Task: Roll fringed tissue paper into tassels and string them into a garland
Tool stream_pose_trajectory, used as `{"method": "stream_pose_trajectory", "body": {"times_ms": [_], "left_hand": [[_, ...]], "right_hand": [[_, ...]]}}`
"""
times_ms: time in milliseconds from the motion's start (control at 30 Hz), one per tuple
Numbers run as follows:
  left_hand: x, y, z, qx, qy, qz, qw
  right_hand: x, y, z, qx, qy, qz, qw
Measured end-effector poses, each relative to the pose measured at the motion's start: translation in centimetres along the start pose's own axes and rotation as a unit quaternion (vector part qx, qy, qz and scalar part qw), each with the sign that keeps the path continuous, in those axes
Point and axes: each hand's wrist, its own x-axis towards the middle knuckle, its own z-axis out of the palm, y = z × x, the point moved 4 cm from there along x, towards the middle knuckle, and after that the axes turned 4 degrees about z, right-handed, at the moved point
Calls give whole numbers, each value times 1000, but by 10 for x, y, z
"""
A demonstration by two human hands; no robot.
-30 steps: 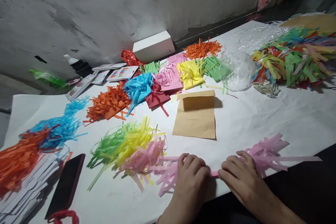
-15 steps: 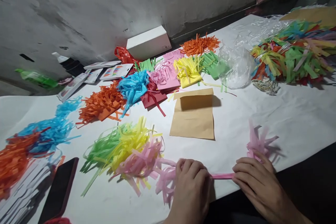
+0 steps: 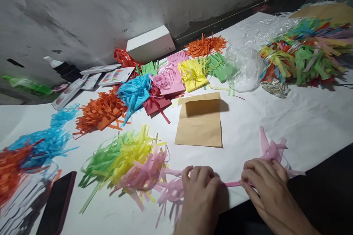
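A pink paper tassel (image 3: 232, 184) lies along the table's front edge, its middle twisted tight between my two hands. My left hand (image 3: 200, 187) is closed over the twist's left part, with loose fringe (image 3: 172, 191) spreading out beyond it. On the other side my right hand (image 3: 266, 181) has its fingers curled round the right part, and pink strips (image 3: 271, 150) stick out past the fingertips. Left of my left hand lie fringed strips in pink (image 3: 143, 170), yellow (image 3: 135, 154) and green (image 3: 107, 161). Behind the hands rests a folded brown paper piece (image 3: 200, 128).
Fringed paper bundles in orange (image 3: 100, 112), blue (image 3: 135, 90) and yellow (image 3: 194, 73) line the back. A clear plastic bag (image 3: 245, 69) and a multicoloured tassel pile (image 3: 309, 58) stand at the right. A phone (image 3: 57, 203) and white strips (image 3: 22, 198) lie front left. A white box (image 3: 151, 44) leans near the wall.
My right hand has turned a little, and the pink strips beyond it have swung to a new position. My left hand stays closed in place. The whole view has shifted slightly.
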Motion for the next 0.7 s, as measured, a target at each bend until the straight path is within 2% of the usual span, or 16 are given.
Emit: {"method": "stream_pose_trajectory", "body": {"times_ms": [33, 133, 267, 367, 467, 500, 533, 567, 633, 700], "left_hand": [[0, 4, 0, 9, 6, 37, 999], [0, 13, 4, 49, -35, 125, 990], [5, 16, 10, 88, -68, 164, 980], [9, 11, 12, 41, -67, 123, 989], [7, 5, 5, -121, -84, 3, 989], [4, 4, 3, -202, -101, -47, 973], [0, 5, 1, -292, -123, -101, 943], [-4, 6, 1, -385, -143, -157, 898], [-12, 11, 2, -544, -152, -259, 783], [-15, 17, 4, -649, -137, -317, 678]], "right_hand": [[-1, -3, 0, 19, 8, -14, 1000], [-5, -9, 0, 52, 20, -81, 995], [-8, -11, 7, 3, 5, -141, 990], [-5, -10, 9, -25, -4, -160, 987], [-3, -13, 1, -3, 15, -213, 977], [-3, -15, -4, 11, 25, -235, 972], [-4, -17, -9, 22, 34, -254, 966], [-5, -20, -14, 32, 41, -270, 961], [-5, -26, -25, 50, 53, -288, 955], [-3, -32, -36, 85, 79, -276, 954]]}}
